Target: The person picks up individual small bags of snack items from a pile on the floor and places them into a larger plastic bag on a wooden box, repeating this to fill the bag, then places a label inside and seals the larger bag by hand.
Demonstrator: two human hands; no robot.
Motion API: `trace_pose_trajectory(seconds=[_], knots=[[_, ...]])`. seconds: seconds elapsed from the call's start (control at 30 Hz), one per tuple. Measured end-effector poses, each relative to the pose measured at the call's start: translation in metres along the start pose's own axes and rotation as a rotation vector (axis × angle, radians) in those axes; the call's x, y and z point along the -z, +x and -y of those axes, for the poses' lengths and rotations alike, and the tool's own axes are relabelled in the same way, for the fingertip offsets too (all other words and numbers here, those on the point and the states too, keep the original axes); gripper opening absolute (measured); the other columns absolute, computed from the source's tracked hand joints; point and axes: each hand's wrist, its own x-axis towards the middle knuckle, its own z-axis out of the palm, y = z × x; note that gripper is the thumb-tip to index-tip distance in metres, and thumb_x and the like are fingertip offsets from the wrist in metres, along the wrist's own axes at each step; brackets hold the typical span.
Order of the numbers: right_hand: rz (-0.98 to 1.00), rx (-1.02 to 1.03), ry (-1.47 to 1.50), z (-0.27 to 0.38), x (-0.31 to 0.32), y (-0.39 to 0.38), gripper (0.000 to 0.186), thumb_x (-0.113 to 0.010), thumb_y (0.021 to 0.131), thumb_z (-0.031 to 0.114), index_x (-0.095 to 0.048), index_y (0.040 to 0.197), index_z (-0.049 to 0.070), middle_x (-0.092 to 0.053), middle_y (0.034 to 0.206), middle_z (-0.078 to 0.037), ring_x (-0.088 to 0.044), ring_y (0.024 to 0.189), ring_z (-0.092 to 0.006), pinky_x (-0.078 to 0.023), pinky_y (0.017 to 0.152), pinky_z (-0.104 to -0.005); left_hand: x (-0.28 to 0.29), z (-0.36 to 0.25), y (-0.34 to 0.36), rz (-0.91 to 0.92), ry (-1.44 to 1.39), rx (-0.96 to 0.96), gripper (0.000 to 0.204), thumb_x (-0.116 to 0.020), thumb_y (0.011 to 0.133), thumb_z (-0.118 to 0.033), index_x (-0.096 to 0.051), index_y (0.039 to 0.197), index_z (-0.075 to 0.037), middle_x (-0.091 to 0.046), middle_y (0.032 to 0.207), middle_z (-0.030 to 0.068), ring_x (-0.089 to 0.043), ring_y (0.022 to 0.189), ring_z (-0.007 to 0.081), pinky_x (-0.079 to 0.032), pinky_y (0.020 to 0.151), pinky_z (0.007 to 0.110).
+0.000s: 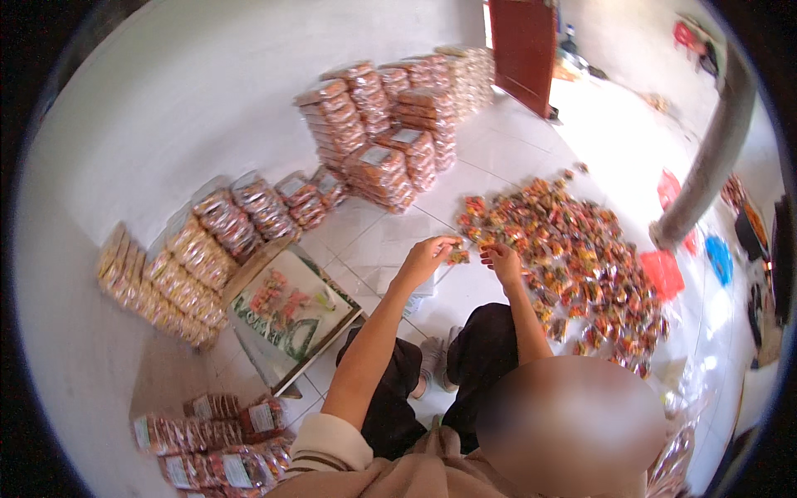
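Note:
My left hand (430, 257) is out in front of my knees, its fingers pinched at a small clear packet (457, 257) with orange and green contents. Just to its right, my right hand (504, 264) hovers at the near left edge of a wide heap of similar small packets (573, 257). The fingers of the right hand are bent but apart, and I make out nothing held in them. Below the hands, flat clear plastic bags (407, 286) lie on the white tiles between me and the heap.
A low box-like stand with a printed sheet (290, 303) and a few reddish packets on top is at my left. Stacks of filled bags (378, 174) line the wall. More bags (220, 444) lie near left. A grey pole (706, 166) and red plastic bag (662, 275) are right.

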Motion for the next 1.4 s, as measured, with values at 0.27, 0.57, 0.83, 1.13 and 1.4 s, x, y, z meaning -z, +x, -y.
trace_pose_trajectory(seconds=[0.27,0.57,0.83,1.13,1.4], knots=[[0.002,-0.006,-0.542,-0.082,0.105,-0.006,0.021,-0.056,0.082,0.020,-0.063,0.094,0.004,-0.064,0.084,-0.012,-0.061,0.072,-0.0193,-0.047,0.066,-0.0305,-0.083,0.052,0.063,0.358,0.241,-0.124,0.028,-0.057,0.083,-0.021,-0.058,0.106,-0.005,-0.061,0.099,0.0128,-0.059,0.093,0.0233,-0.044,0.083,0.033],[-0.483,-0.206,-0.867,-0.213,0.219,-0.081,0.033,-0.063,0.078,0.030,-0.057,0.108,0.017,-0.053,0.109,-0.013,-0.042,0.110,-0.0315,-0.030,0.092,-0.0460,-0.215,0.131,0.089,0.606,0.621,0.190,0.078,-0.064,0.072,-0.046,-0.023,0.135,-0.024,-0.017,0.136,0.0139,-0.014,0.126,0.0366,-0.021,0.090,0.069],[-0.653,-0.273,-1.123,-0.286,0.236,-0.119,0.050,-0.060,0.079,0.032,-0.045,0.126,0.026,-0.029,0.136,-0.013,-0.031,0.118,-0.0332,-0.024,0.097,-0.0478,-0.353,0.151,0.054,0.484,0.466,-0.130,0.090,-0.068,0.061,-0.056,-0.022,0.136,-0.034,-0.003,0.144,0.0078,-0.001,0.131,0.0398,-0.008,0.087,0.076],[-0.511,-0.305,-1.022,-0.319,0.175,-0.047,0.058,-0.057,0.081,0.036,-0.033,0.133,0.030,-0.017,0.142,-0.013,-0.018,0.128,-0.0386,-0.013,0.102,-0.0561,-0.392,0.169,0.061,0.639,0.474,-0.229,0.084,-0.070,0.059,-0.050,-0.031,0.132,-0.036,-0.009,0.145,0.0050,-0.001,0.132,0.0386,-0.007,0.088,0.075],[-0.495,-0.101,-0.893,-0.292,0.136,-0.003,0.055,-0.061,0.077,0.016,-0.040,0.128,0.021,-0.030,0.134,-0.013,-0.031,0.118,-0.0364,-0.026,0.098,-0.0496,-0.336,0.220,0.105,0.297,0.382,-0.304,0.058,-0.064,0.074,-0.026,-0.041,0.127,-0.025,-0.028,0.137,0.0051,-0.020,0.129,0.0304,-0.008,0.098,0.064]])
